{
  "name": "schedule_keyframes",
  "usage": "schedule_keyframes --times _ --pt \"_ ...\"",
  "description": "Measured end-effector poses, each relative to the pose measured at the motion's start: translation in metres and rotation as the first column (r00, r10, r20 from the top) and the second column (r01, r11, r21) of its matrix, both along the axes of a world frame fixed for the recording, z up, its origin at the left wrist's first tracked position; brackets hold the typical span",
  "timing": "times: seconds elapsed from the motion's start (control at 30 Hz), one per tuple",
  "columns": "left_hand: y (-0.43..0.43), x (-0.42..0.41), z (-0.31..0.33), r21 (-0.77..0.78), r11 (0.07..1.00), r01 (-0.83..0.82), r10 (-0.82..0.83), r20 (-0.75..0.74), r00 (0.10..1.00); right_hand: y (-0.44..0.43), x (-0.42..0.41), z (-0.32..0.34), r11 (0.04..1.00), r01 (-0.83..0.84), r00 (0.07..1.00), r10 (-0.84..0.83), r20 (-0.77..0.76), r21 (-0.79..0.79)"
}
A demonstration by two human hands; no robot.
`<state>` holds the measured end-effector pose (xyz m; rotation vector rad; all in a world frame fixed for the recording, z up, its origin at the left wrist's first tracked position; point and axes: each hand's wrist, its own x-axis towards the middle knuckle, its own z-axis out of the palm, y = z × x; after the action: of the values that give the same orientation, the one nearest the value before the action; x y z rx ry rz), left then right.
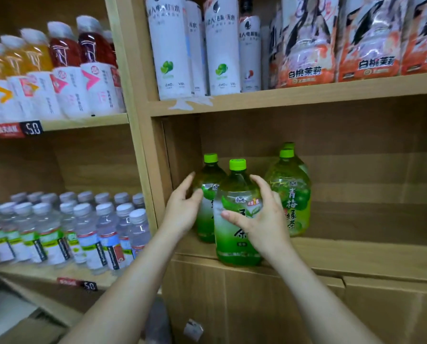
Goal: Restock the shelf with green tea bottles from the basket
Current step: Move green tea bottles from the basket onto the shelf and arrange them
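Shelving point(294, 99) pale wood, cardboard point(269, 309) below bottles point(234, 187)

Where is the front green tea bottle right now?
Head view, centre: front green tea bottle stands at the shelf edge in the right hand; the left hand holds the rear bottle behind-left.

Single view. The wide-angle head camera, worn by the person, faces forward and slightly down at a wooden shelf point(356, 256) from close in front. The tea bottles point(237, 214) sit just below frame centre. White bottles point(172, 45) on the upper board lie at 12 o'clock. Water bottles point(83, 232) in the neighbouring bay lie at 9 o'clock. Straight edges bow toward the frame borders, and items at the left are blurred.
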<state>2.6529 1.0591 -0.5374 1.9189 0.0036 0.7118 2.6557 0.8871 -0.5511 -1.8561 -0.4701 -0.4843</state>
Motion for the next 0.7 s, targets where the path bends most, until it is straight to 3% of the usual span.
schedule_keyframes --times 0.07,0.17,0.23,0.33,0.53,0.63,0.7 --pt "-0.005 -0.009 -0.001 -0.116 0.990 0.084 -0.084 0.003 0.996 0.003 0.002 -0.002 0.995 -0.095 0.995 0.095 -0.016 -0.009" --pt "-0.019 -0.024 -0.011 0.123 0.974 0.188 -0.177 -0.090 0.980 0.001 0.002 0.004 0.935 -0.342 0.927 0.352 -0.132 0.093" --pt "-0.020 -0.025 -0.020 0.182 0.964 0.194 -0.188 -0.051 0.981 0.001 0.002 0.009 0.869 -0.438 0.842 0.486 -0.234 0.231" --pt "-0.011 -0.023 -0.025 0.246 0.962 0.118 -0.127 0.020 0.992 0.007 0.009 0.006 0.841 -0.448 0.796 0.530 -0.293 0.303" --pt "-0.001 -0.014 -0.022 0.335 0.941 -0.050 0.045 0.023 0.999 0.017 0.021 -0.002 0.863 -0.436 0.831 0.495 -0.255 0.254" --pt "-0.006 -0.013 -0.022 0.523 0.804 -0.282 0.246 0.138 0.959 0.022 0.026 -0.010 0.907 -0.368 0.878 0.412 -0.245 0.206" --pt "-0.008 -0.015 -0.027 0.660 0.608 -0.441 0.310 0.314 0.897 0.022 0.027 -0.016 0.926 -0.335 0.897 0.370 -0.243 0.172"
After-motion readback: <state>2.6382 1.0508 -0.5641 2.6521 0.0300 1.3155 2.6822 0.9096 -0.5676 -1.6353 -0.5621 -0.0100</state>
